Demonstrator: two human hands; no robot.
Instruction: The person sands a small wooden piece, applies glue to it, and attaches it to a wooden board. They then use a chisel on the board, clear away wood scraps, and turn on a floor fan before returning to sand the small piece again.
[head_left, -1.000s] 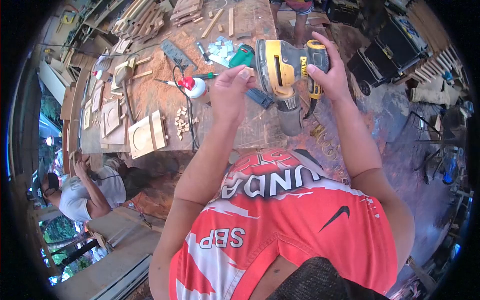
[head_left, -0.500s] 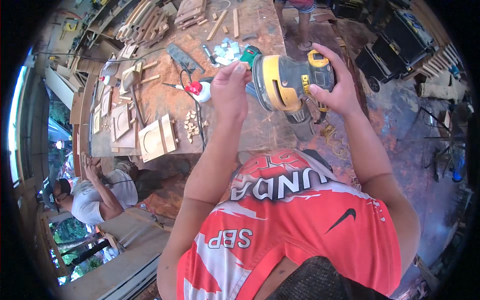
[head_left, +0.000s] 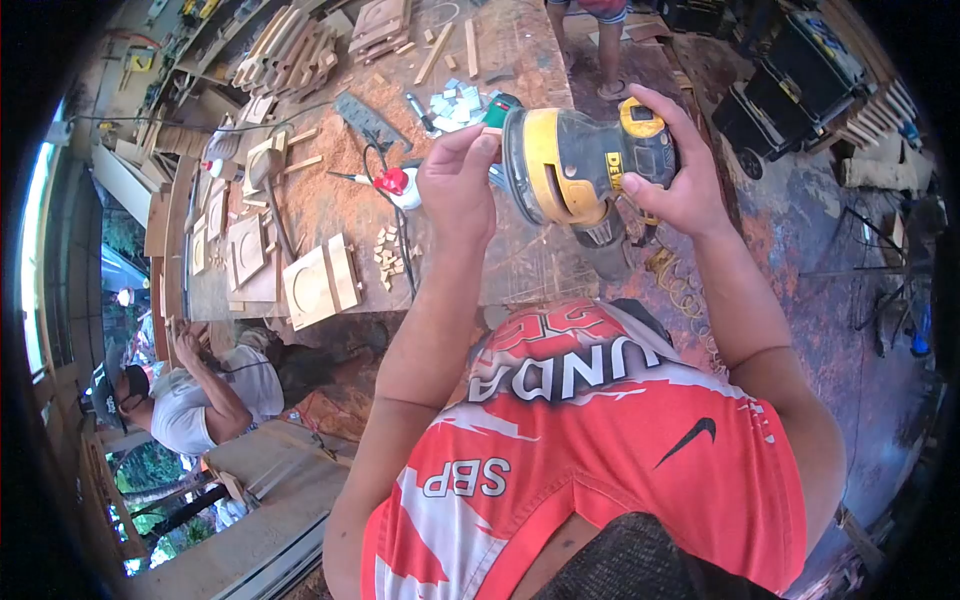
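Observation:
My right hand is wrapped around the body of a yellow and black DeWalt orbital sander. The sander is turned sideways, its round pad facing left toward my left hand. Fingers and thumb of that hand pinch a small wooden piece at the pad's edge; most of it is hidden by the fingertips. Behind the sander, part of a green tool shows. Below and left of my left hand, a white bottle with a red top is on the workbench.
The workbench carries sawdust, wooden panels with round recesses, small wood blocks and pale blue-white pieces. A person in a grey shirt is at lower left. Another person's legs stand beyond. Black bins are at right.
The view has shifted slightly, so the bench and the person at left appear a little lower and farther right. Both hands keep their grips, with the sander almost unmoved.

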